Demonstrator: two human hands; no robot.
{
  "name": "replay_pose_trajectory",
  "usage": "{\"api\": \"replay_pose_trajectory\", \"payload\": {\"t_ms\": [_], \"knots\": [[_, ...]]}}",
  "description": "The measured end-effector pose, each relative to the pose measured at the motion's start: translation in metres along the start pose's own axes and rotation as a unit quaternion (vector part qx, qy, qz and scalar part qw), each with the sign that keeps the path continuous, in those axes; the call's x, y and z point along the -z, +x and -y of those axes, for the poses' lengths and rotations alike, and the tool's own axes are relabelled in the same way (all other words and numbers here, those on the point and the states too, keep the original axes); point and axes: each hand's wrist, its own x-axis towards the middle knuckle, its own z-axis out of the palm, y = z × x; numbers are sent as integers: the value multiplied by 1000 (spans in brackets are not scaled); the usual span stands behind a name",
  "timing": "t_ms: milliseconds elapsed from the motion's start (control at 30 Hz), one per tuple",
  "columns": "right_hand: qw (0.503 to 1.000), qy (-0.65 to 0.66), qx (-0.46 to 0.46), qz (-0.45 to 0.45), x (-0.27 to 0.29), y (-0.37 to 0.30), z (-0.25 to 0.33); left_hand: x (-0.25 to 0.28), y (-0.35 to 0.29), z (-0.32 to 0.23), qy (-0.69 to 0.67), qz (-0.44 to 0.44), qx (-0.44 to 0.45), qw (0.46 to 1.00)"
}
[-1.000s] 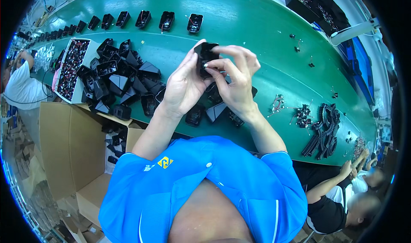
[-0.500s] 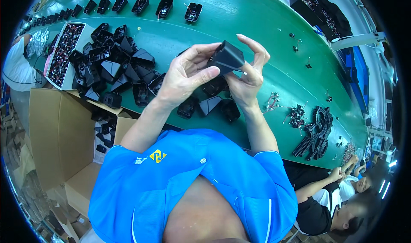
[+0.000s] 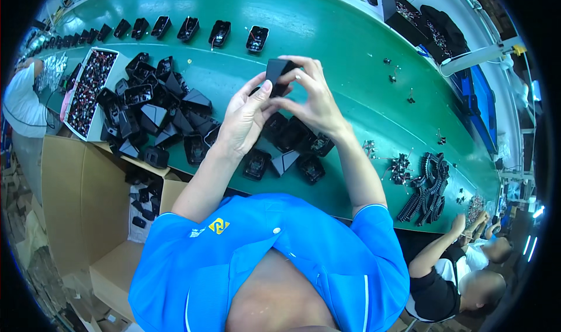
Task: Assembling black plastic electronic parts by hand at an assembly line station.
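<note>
A black plastic housing [image 3: 274, 71] with slanted sides is held up above the bench between my two hands. My left hand [image 3: 245, 117] grips it from the left and below, thumb along its side. My right hand [image 3: 315, 98] curls round its right side, fingers at its top and edge; whether a fingertip reaches inside I cannot tell. Below my hands lie several more black housings [image 3: 255, 163], some with the open side up. To the left rises a loose heap of such housings [image 3: 140, 93].
A white box [image 3: 120, 69] of small wired parts stands beyond the heap. Open housings [image 3: 220, 34] line the green bench [image 3: 327, 34]. Black ribbed strips [image 3: 428, 194] and wired parts [image 3: 400, 168] lie right. A cardboard box [image 3: 76, 197] stands left; a co-worker [image 3: 438, 273] sits right.
The housing has turned over in my hands and shifted left. My right hand has come in from the right, its fingers now closed round the housing's top and side.
</note>
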Motion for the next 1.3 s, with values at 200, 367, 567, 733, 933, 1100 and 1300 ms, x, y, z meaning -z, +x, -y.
{"api": "replay_pose_trajectory", "payload": {"t_ms": [200, 367, 567, 733, 933, 1100, 1300], "knots": [[970, -239, -37, 26, 22, 49, -84, 16, 9, -3, 556, -8, -216, 803], [940, -301, -116, 107, 23, 67, -116, 24, 8, -16, 772, 76, -217, 592], [915, -333, -175, 147, 28, 70, -114, 19, 15, -21, 842, 16, -183, 507], [922, -337, -170, 81, 54, 58, -113, 27, 21, -26, 855, 11, -138, 500], [858, -331, -339, -197, 161, 0, -154, 28, 32, -37, 852, -21, -104, 513], [737, -381, -466, -309, 204, -40, -197, 34, 43, -42, 842, -25, -85, 532], [762, -317, -503, -258, 213, -52, -210, 46, 48, -40, 853, -7, -97, 512]]}}
